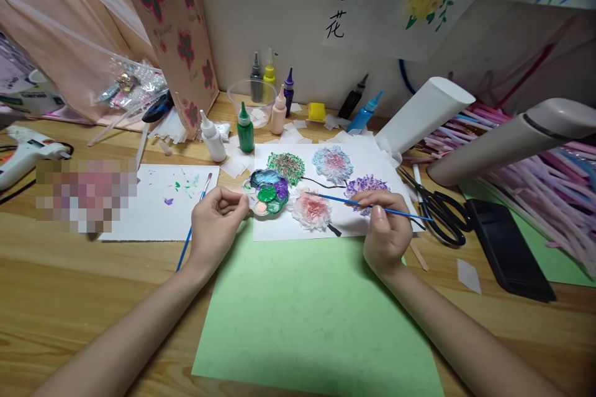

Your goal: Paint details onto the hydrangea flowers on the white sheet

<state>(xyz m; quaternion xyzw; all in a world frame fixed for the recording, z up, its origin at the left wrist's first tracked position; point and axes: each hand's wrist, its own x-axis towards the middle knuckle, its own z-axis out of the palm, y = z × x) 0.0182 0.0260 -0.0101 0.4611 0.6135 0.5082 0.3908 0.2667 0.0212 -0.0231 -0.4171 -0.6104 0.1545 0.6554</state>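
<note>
Between thumb and fingers, my left hand (218,217) pinches the edge of a small flower-shaped paint palette (267,192) with green, purple, blue and peach paint in its wells. My right hand (386,226) is closed around a thin blue paintbrush (347,200). Its tip is over or touching the pink-and-white flower (310,209); I cannot tell which. That flower sits on a white sheet (279,232) beside a green one (286,167), a light blue one (332,163) and a purple one (365,189). Black painted stems show near the flowers.
A second paintbrush (185,248) lies left, by a paint-spotted white board (153,217). Several paint bottles (245,130) and a clear plastic cup (251,99) stand behind. Scissors (440,208), a black phone (507,251) and a flask (512,142) are right. Green paper (311,310) lies in front.
</note>
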